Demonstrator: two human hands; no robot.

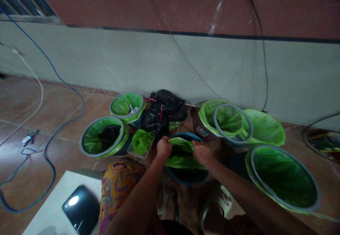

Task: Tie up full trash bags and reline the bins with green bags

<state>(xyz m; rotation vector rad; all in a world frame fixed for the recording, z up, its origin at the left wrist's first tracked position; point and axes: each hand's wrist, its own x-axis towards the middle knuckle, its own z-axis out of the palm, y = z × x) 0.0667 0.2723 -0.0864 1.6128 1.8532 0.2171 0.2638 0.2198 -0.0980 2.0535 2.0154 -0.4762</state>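
A green plastic bag liner (180,155) lies across the mouth of a dark blue bin (186,176) on the floor right in front of me. My left hand (163,147) pinches the liner's left edge with closed fingers. My right hand (202,152) grips its right edge the same way. The liner's opening is spread between the two hands, partly inside the bin.
Several bins lined with green bags stand around: two at the left (103,136) (127,107), others at the right (283,176) (228,119). Tied black bags (164,109) lie against the wall. A clear tray of folded green bags (141,142), blue cable (50,139), and a white surface (53,206) are near.
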